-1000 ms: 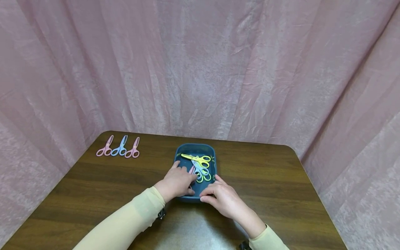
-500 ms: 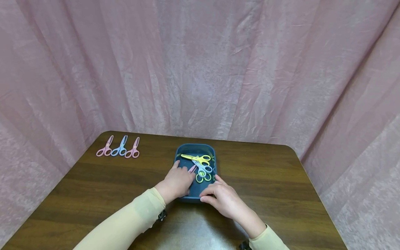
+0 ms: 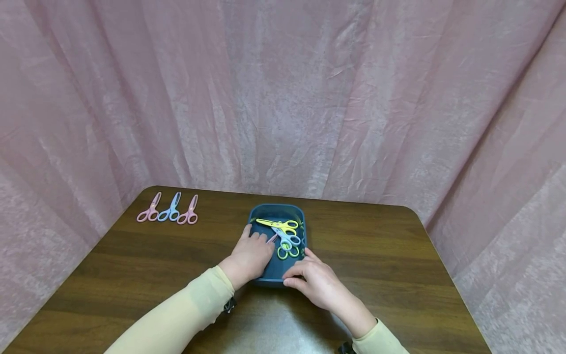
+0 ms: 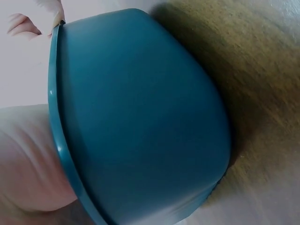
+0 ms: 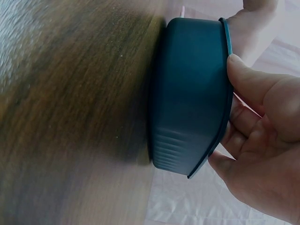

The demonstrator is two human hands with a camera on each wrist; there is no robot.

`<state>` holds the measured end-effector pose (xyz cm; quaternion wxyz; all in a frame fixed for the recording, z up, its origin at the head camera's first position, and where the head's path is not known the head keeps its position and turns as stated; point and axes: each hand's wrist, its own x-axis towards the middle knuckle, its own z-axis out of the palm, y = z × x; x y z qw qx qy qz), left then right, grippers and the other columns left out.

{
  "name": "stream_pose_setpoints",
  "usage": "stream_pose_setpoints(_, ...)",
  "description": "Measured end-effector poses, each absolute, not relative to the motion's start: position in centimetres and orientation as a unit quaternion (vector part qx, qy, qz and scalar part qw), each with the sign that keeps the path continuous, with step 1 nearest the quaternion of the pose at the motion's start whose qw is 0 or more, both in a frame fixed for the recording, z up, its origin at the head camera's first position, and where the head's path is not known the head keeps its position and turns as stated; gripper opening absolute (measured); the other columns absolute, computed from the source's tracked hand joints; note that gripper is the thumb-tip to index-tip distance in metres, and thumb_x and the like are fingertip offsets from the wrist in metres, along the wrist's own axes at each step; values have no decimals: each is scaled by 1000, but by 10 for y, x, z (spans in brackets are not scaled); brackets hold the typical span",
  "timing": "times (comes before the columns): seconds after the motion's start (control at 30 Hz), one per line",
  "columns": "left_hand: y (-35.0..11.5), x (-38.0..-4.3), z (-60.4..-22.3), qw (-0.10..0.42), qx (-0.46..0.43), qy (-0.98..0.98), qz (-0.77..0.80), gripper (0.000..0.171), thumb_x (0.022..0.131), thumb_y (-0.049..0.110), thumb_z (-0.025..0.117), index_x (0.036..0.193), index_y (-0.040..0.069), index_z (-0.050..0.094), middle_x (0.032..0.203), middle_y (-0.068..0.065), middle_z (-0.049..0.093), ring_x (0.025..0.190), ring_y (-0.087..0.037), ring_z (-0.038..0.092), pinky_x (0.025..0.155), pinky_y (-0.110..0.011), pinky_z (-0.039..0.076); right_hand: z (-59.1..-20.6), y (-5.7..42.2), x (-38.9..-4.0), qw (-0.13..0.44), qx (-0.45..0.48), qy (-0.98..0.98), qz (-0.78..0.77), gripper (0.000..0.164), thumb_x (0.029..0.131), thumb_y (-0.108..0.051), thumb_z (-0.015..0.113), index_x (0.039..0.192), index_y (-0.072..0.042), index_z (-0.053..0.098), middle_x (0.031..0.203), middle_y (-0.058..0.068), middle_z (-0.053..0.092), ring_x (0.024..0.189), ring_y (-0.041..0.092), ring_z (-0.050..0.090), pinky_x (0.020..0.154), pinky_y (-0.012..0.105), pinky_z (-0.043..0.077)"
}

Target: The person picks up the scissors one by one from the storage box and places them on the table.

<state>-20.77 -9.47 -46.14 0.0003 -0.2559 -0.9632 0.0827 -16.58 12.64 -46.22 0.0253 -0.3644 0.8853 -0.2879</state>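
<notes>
In the head view my left hand reaches into a dark teal plastic bin and grips pink scissors. Only their narrow tip shows past the fingers; thumb and handles are hidden beneath the hand. Beside it in the bin lie yellow scissors, light blue scissors and a pair with green handles, partly overlapping. At the bin's near right corner my right hand holds the rim, thumb outside and fingers inside in the right wrist view. The left wrist view shows mostly the bin's outer wall.
At the back left of the brown wooden table, pink scissors, blue scissors and more pink scissors lie in a row, blades pointing away. Pink curtains hang behind the table and at both sides.
The left thumb has slipped from view under the palm, and the pink scissors have turned to show a thinner edge. The blue scissors have shifted slightly right; the right hand has stayed put.
</notes>
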Motion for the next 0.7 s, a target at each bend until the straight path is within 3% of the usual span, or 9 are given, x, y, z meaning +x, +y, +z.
stream_pose_setpoints(0.5,-101,-201,-465,78,-263,-960,57,17,107,18,75,118,11,85,95,-12,78,86,-29,75,106,-57,50,-461,126,-164,19,-367,885,-286,7,101,-16,81,105,-14,87,99,-10,81,106,13,72,129,59,30)
stream_pose_setpoints(0.7,-107,-201,-457,92,-254,-963,14,9,102,16,81,109,12,85,89,-9,77,81,-27,74,104,-57,49,-461,126,-165,21,-366,885,-287,8,101,-16,81,105,-15,87,98,-11,81,104,12,71,129,59,30)
